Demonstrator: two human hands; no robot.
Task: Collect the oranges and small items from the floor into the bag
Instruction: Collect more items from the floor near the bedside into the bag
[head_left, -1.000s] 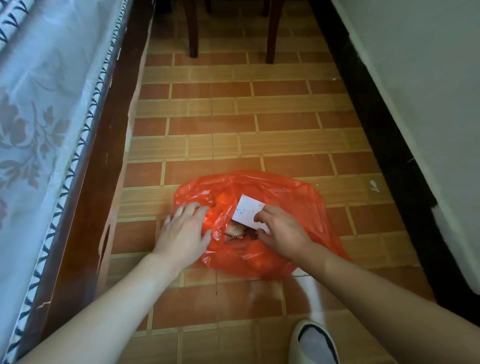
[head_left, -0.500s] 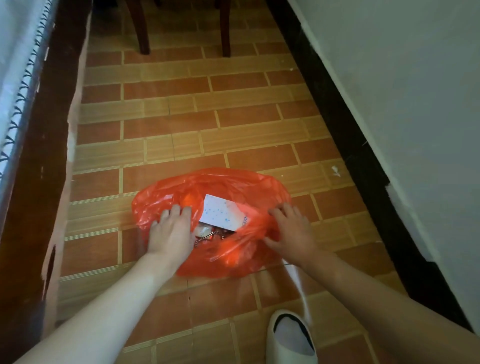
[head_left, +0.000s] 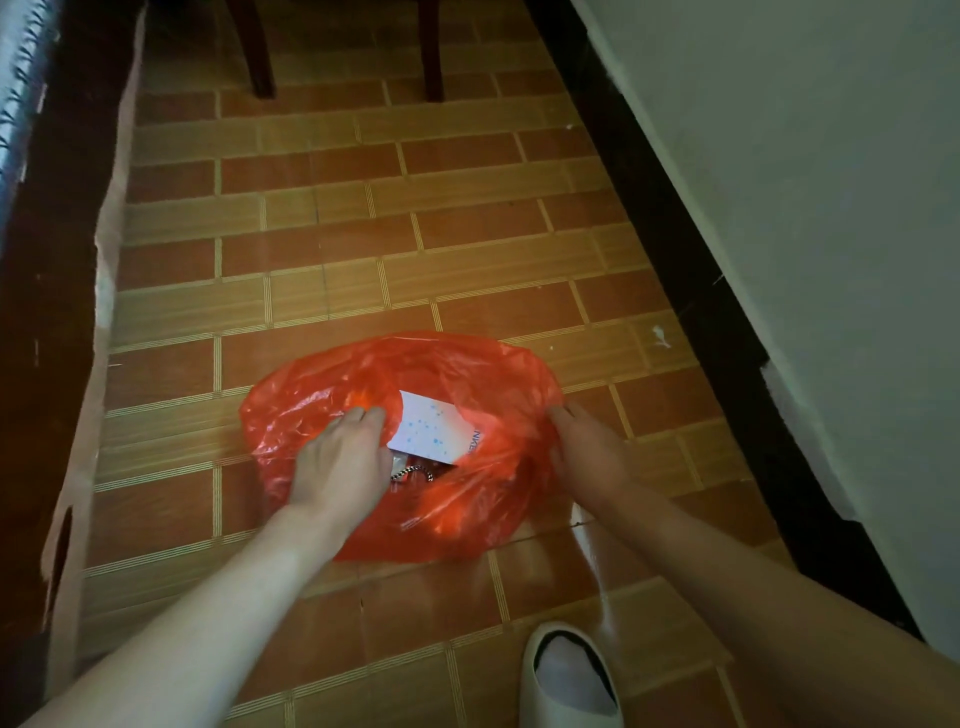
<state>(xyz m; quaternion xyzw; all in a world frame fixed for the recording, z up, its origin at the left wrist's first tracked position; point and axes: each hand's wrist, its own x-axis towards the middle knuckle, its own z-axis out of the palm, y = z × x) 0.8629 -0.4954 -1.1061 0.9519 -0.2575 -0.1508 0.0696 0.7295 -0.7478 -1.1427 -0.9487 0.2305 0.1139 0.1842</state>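
Orange bag gripped at both edges by left hand and right hand, slipper nearby.

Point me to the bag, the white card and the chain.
bag (head_left: 322, 395), head view, left side of the red plastic
white card (head_left: 434, 426), head view, middle of its speckled face
chain (head_left: 415, 472), head view, links showing below the card

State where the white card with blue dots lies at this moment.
In the head view, the white card lies inside the open orange bag on the tiled floor, between the left hand and right hand, just above a metal chain.
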